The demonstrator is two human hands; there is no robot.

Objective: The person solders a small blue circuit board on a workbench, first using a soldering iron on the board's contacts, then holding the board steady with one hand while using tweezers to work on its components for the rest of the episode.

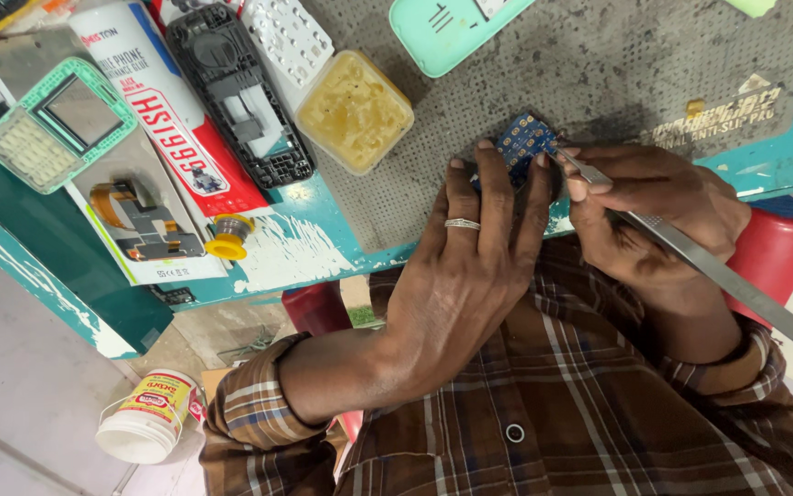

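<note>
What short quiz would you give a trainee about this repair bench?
1. True or false: the left hand wears a ring.
2. What does the right hand hold? A) metal tweezers B) a screwdriver C) a paintbrush
3. Fill in: the small circuit board pinched in the left hand's fingers is ___ in colour.

Key: 1 true; 2 A; 3 blue.
</note>
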